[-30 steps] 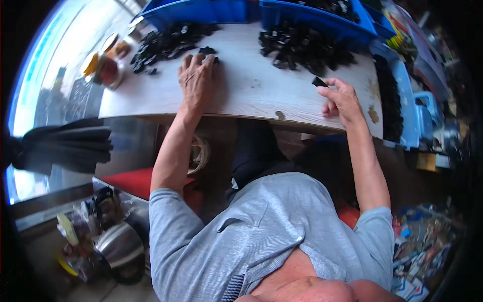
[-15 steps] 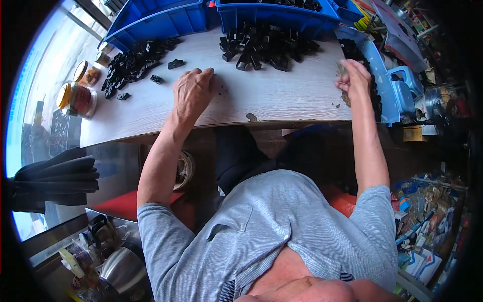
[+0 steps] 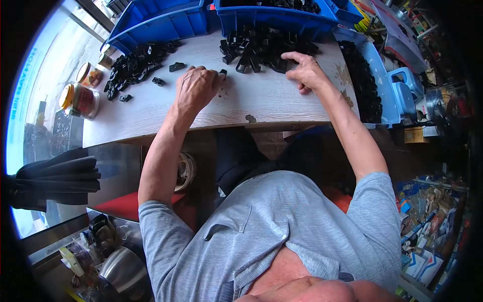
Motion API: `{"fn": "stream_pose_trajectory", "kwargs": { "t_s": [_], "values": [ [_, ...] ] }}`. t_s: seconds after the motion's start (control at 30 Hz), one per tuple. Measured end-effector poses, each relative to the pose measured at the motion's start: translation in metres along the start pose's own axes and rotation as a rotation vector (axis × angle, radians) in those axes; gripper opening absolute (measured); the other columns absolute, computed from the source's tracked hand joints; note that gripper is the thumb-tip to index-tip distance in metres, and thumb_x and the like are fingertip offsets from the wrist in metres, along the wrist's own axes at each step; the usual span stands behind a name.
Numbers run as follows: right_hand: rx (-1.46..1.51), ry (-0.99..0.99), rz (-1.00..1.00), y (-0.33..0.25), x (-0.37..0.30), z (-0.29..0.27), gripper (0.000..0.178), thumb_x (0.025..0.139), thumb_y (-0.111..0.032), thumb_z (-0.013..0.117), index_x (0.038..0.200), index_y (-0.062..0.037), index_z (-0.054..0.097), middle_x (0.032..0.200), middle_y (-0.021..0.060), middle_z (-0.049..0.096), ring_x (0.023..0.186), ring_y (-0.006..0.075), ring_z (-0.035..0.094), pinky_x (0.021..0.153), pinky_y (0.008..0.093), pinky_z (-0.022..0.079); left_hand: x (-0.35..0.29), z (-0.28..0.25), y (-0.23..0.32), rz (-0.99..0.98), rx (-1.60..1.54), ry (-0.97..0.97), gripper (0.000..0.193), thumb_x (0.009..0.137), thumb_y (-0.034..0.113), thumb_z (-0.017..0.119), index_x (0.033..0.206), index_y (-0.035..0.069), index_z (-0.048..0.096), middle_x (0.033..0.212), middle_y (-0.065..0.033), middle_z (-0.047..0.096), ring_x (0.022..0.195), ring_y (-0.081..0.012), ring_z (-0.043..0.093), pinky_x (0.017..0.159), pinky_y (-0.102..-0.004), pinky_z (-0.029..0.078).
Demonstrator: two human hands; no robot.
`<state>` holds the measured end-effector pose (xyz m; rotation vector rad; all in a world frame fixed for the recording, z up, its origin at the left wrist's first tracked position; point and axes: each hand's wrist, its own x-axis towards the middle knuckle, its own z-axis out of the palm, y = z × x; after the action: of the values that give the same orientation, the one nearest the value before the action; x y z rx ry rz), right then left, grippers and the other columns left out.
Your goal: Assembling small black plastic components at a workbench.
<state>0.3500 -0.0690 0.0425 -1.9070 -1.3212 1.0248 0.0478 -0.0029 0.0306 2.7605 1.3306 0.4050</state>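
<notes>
Pale wood-grain tabletop (image 3: pixel 261 100) carries two heaps of small black plastic parts. Left hand (image 3: pixel 195 88) lies palm down, fingers curled, fingertips touching one small black plastic piece (image 3: pixel 222 74); whether it grips the piece cannot be told. Right hand (image 3: pixel 305 72) rests loosely spread, holding nothing, fingers at the edge of the central black heap (image 3: pixel 264 48). Second heap (image 3: pixel 136 65) lies left, before blue plastic bins (image 3: pixel 161 22). Two lidded glass jars (image 3: pixel 80 93) stand at the table's left end.

Small workshop, blue parts bins (image 3: pixel 166 22), black plastic parts (image 3: pixel 266 45), cluttered stock shelves (image 3: pixel 427 211)
</notes>
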Motion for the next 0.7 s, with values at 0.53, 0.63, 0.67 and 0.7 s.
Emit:
{"fn": "stream_pose_trajectory", "kwargs": {
  "t_s": [0.53,0.63,0.67,0.7],
  "values": [
    [-0.008,0.064,-0.077,0.003,-0.009,0.002,0.049,0.081,-0.015,0.078,0.126,-0.0067,0.060,0.058,-0.0018,0.049,0.042,0.0094,0.047,0.037,0.0274,0.041,-0.015,0.043,0.086,0.080,-0.450,0.475,0.034,0.086,0.013,0.074,0.119,0.009,0.070,0.107,-0.0116,0.070,0.098,-0.0284,0.064,0.082,-0.0400,0.054],
    [0.041,0.034,-0.023,0.001,-0.014,-0.001,0.044,0.083,-0.016,0.077,0.123,-0.0068,0.062,0.060,-0.0016,0.051,0.043,0.0093,0.048,0.038,0.0271,0.041,-0.004,0.048,0.117,0.089,-0.409,0.348,0.042,0.087,0.022,0.072,0.127,0.009,0.064,0.116,-0.0125,0.066,0.105,-0.0321,0.061,0.085,-0.0415,0.054],
    [0.082,0.009,-0.032,0.009,-0.011,-0.003,0.040,0.085,-0.016,0.075,0.122,-0.0073,0.063,0.062,-0.0013,0.053,0.044,0.0092,0.049,0.039,0.0268,0.042,0.001,0.048,0.126,0.090,-0.412,0.350,0.042,0.087,0.022,0.072,0.127,0.009,0.064,0.116,-0.0125,0.066,0.105,-0.0321,0.061,0.085,-0.0415,0.054],
    [0.122,-0.016,-0.042,0.017,-0.008,-0.004,0.036,0.086,-0.015,0.073,0.121,-0.0078,0.064,0.063,-0.0009,0.054,0.045,0.0092,0.050,0.040,0.0265,0.042,0.009,0.048,0.134,0.113,-0.376,0.319,0.045,0.087,0.025,0.072,0.127,0.010,0.062,0.116,-0.0119,0.066,0.105,-0.0321,0.061,0.085,-0.0419,0.054]
  ]
}}
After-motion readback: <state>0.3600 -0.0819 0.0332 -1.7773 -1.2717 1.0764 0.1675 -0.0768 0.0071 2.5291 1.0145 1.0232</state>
